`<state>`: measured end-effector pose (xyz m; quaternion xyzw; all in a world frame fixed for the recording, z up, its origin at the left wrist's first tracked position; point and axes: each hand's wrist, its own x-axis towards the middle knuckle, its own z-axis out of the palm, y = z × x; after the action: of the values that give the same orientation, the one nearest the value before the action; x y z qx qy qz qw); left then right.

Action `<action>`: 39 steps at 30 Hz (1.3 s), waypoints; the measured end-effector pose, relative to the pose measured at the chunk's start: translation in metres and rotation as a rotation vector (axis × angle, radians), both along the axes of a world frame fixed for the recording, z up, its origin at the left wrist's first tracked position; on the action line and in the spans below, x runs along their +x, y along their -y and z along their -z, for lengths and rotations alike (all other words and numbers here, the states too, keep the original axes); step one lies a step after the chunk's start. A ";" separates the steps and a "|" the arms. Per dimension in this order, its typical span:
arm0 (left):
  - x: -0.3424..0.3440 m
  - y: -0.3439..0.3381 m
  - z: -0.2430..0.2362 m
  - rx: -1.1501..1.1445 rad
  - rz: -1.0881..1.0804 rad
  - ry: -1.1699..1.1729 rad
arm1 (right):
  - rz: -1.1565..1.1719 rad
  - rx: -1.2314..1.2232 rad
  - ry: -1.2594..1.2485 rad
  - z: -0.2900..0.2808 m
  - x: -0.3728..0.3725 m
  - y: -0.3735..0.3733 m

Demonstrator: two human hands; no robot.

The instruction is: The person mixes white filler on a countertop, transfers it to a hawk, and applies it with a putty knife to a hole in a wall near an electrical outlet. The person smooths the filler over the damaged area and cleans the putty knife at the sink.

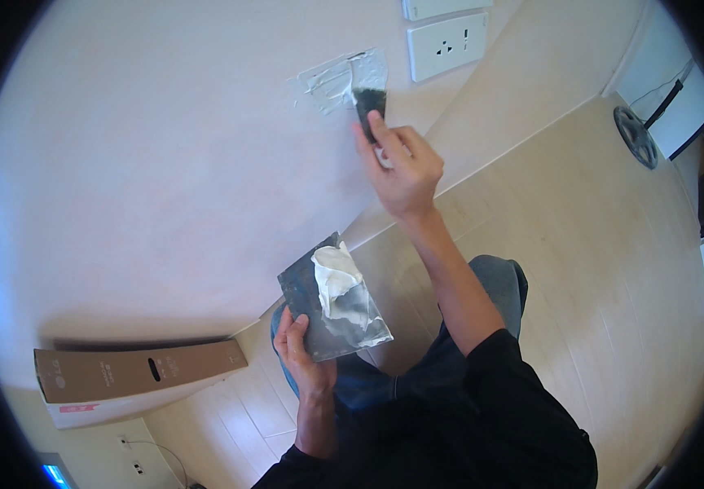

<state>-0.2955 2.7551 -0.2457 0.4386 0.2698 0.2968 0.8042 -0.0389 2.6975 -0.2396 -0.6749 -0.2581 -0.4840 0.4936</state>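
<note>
My right hand (405,167) grips a putty knife (371,106), its dark blade pressed against a patch of wet white filler (327,85) on the pale wall. Streaks and ridges mark the filler, which lies just left of a white wall socket (447,46). Lower down, my left hand (307,350) holds a flat grey plate (299,285) by its near left edge, thumb on top. A thick heap of white filler (337,273) sits on that plate, with a thinner smear towards its right corner. The handle of the knife is mostly hidden in my fingers.
A long brown and white cardboard box (124,371) leans along the wall at the lower left. My bent knees (499,285) are below the plate, over the light tiled floor (547,236). A round dark stand base (635,137) stands at the far right.
</note>
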 end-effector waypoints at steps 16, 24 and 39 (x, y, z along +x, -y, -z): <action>0.002 0.009 0.000 -0.029 -0.091 0.006 | -0.634 0.836 -0.707 -0.011 -0.004 0.043; 0.003 0.010 -0.005 -0.001 -0.089 0.003 | -0.389 0.833 -0.638 -0.003 0.000 0.017; 0.002 0.010 0.001 -0.003 -0.051 0.046 | -0.491 0.763 -0.545 -0.041 -0.026 0.017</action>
<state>-0.2933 2.7453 -0.2464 0.4236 0.2629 0.3268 0.8029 -0.0651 2.6802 -0.1984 -0.4680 -0.0765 -0.2208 0.8523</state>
